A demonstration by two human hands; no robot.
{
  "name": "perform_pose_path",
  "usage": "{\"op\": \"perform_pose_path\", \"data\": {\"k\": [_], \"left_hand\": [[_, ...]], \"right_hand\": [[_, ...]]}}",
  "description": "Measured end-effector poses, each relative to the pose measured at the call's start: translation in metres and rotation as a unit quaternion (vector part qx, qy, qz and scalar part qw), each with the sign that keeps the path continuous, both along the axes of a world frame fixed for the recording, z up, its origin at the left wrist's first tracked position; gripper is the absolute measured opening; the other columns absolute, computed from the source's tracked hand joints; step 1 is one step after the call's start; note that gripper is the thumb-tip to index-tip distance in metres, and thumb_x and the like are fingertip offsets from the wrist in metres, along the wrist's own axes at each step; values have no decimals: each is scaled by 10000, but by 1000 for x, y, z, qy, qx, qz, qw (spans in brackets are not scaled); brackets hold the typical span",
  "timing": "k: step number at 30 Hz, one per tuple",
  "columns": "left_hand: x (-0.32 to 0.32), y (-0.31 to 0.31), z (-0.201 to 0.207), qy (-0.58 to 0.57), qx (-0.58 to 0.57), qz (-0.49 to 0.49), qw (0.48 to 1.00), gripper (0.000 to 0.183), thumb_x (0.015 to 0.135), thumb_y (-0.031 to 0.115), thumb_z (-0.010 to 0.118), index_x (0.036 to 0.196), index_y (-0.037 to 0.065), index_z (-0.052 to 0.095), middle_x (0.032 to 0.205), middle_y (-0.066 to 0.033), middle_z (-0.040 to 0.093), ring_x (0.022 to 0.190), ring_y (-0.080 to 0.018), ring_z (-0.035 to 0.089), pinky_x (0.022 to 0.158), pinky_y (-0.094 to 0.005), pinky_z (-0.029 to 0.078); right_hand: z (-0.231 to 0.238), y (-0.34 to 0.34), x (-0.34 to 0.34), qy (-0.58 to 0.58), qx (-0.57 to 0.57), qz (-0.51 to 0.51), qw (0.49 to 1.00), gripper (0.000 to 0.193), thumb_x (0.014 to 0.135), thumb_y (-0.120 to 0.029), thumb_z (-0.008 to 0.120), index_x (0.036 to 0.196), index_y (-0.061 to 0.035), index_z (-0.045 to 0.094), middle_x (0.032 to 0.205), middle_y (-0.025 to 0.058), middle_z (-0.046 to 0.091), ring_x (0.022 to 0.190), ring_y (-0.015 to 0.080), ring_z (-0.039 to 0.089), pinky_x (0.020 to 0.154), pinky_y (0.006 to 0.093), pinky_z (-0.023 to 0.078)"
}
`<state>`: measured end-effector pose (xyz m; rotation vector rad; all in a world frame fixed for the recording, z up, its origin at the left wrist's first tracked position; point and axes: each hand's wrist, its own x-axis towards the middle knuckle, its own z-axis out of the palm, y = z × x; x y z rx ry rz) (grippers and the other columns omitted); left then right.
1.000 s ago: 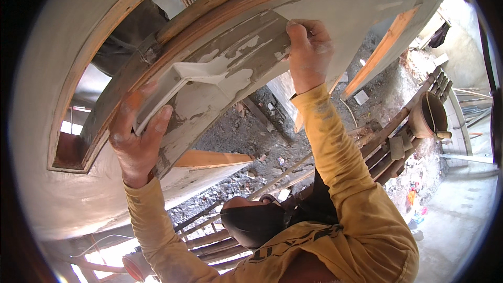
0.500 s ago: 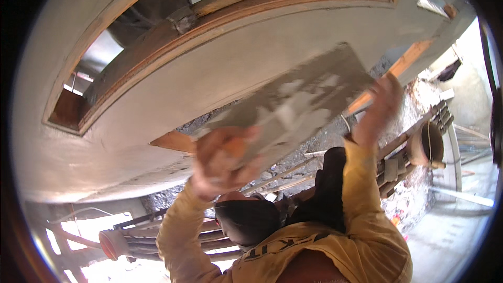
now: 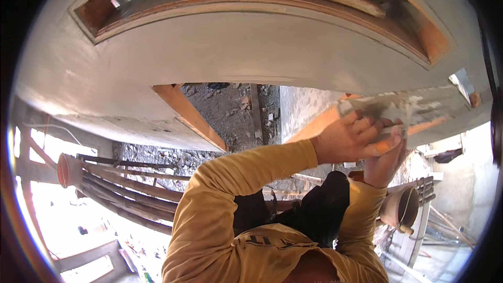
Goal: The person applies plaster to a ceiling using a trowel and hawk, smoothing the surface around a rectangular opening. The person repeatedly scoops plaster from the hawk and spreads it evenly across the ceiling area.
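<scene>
Both my hands are together at the right, below the plastered wall (image 3: pixel 220 52). My left hand (image 3: pixel 348 137) reaches across with fingers closed round the near edge of a wide, flat plastering blade (image 3: pixel 427 106). An orange piece (image 3: pixel 381 147), perhaps part of its handle, shows under those fingers. My right hand (image 3: pixel 386 163) grips the same edge close beside it, partly hidden by the left. Grey, wet-looking plaster streaks the blade, which is blurred by motion. The blade lies close to the wall's lower right part; I cannot tell whether it touches.
Above is a wood-framed wall opening (image 3: pixel 251 2) with a rough pole across it. Below the wall, a gap edged by an orange-brown board (image 3: pixel 191 118) shows rubble ground (image 3: pixel 230 110). Bamboo poles (image 3: pixel 131 191) run behind me, with a bucket (image 3: pixel 401 207) at the right and another (image 3: pixel 68 170) at the left.
The blade has swung from the middle to the right. My left hand has crossed to the right, next to my right hand, which now sits lower. The view has shifted too.
</scene>
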<state>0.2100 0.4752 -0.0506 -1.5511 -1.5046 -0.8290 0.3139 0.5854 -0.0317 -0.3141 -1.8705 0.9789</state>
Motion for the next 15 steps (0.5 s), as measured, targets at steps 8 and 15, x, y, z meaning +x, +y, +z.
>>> {"op": "perform_pose_path", "data": {"k": [8,15], "left_hand": [[51,-51,-57,-241,-131,-69,959,588,829,361,649,1317,88,465,1358,-179,451,1187,-296,488,999,-469,381],[49,-64,-80,-252,-286,-66,922,565,812,390,681,1255,75,525,1315,-141,479,1172,-272,489,958,-429,404]], "right_hand": [[80,56,19,-127,165,30,978,325,832,-140,665,1101,1,548,830,77,585,758,212,574,699,336,483],[148,-10,-69,-210,416,150,872,338,810,-212,741,1023,-16,565,832,157,650,746,288,649,677,352,499]]}}
